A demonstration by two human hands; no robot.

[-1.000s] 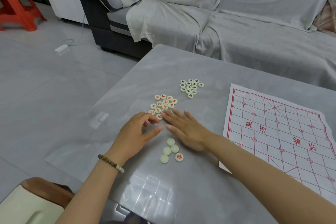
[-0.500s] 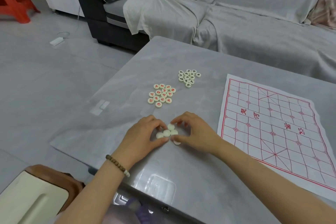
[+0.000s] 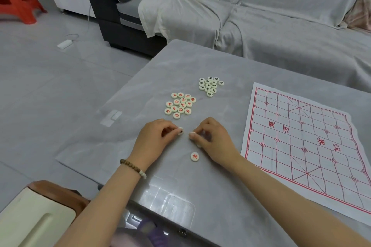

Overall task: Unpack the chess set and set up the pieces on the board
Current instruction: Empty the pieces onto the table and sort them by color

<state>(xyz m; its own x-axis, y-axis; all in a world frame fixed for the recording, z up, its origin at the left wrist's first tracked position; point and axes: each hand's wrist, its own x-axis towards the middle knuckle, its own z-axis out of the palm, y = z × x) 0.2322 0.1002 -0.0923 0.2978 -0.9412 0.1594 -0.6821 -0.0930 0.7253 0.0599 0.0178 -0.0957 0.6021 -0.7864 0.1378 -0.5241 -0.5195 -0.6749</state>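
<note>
Grey counter (image 3: 200, 190). Paper chess board (image 3: 301, 142) lies flat at 3 o'clock from the hands. Left hand (image 3: 158, 140): fingers curled, pinching one pale piece (image 3: 180, 130). Right hand (image 3: 214, 138): fingers curled, pinching another piece (image 3: 192, 135). Red-lettered pile (image 3: 180, 105) at 12 o'clock; black-lettered pile (image 3: 209, 85) at 1 o'clock, farther off. Lone red-lettered piece (image 3: 194, 156) flat at 6 o'clock, between the wrists.

Light: bright, even, diffuse; no clear source.
Shadows: faint and soft.
Glare: pale blocky reflection on the glossy worktop (image 3: 172, 204), near edge.
Blur: fingers (image 3: 201, 133) slightly smeared; bottom edge out of focus.
Distortion: wide-angle bending at borders.
</note>
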